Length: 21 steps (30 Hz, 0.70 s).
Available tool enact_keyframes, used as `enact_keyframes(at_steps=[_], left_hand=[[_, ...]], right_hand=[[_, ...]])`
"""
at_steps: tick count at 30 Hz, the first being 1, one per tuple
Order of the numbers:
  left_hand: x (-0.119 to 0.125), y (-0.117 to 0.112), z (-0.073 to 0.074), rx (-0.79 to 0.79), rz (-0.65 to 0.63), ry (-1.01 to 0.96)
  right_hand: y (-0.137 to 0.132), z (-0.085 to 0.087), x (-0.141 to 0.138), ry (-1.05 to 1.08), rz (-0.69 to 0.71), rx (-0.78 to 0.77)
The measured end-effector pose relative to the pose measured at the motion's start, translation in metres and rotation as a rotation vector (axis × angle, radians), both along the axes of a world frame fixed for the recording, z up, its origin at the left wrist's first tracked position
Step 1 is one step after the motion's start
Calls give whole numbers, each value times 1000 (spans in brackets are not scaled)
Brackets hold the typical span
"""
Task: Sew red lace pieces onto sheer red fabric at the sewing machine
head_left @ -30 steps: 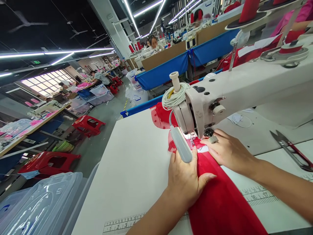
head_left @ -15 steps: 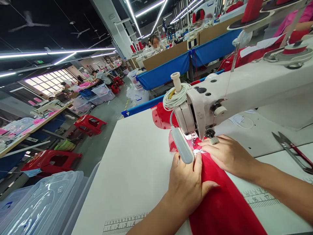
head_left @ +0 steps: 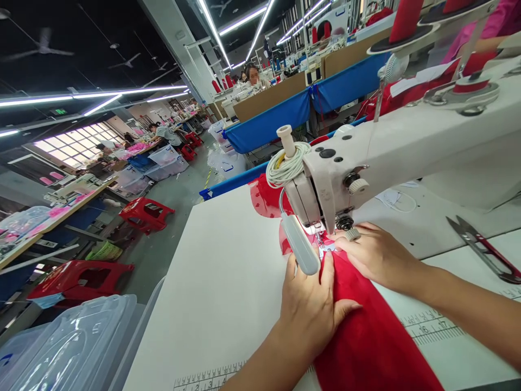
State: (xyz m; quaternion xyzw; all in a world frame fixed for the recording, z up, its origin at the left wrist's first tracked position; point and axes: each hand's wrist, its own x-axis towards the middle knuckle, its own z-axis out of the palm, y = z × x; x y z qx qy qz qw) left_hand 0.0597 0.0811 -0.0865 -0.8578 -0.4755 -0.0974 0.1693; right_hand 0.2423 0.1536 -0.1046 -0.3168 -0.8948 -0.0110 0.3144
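A long piece of red fabric (head_left: 370, 342) runs from the table's near edge up to the presser foot (head_left: 319, 237) of a white sewing machine (head_left: 401, 146). My left hand (head_left: 307, 309) lies on the left part of this fabric with thumb and fingers spread, its fingertips just short of the foot. Flat on the right side rests my right hand (head_left: 378, 258), fingers stretched towards the needle; the machine head partly hides them. A slim grey lamp (head_left: 300, 244) hangs over my left fingertips. Sheer red fabric with small dark motifs (head_left: 262, 198) lies behind the foot.
Thread snips (head_left: 484, 250) with red handles lie at the right. Ruler markings (head_left: 431, 326) cross the white table (head_left: 211, 288). Clear plastic boxes (head_left: 77, 336) and red stools (head_left: 81, 274) stand to the left. Red thread cones (head_left: 405, 21) sit above the machine; other people work farther back.
The camera view has shifted slightly, so the machine appears a little farther left. Both hands stay nearly in place on the red fabric, and more bright metal shows by the presser foot.
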Motion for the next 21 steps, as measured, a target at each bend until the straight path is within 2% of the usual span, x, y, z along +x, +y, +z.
enact_keyframes(at_steps=[9,14,18,21], left_hand=[[-3,3,-2,-2,-13,18],[-6,6,-3,-43,-13,-42],[-10,8,2,-33,-31,-177],[-18,19,7,8,110,-373]], right_hand=[[-3,5,-3,-53,-56,-79],[0,4,-2,-42,-52,-46],[1,5,-1,21,8,2],[3,4,1,72,10,63]])
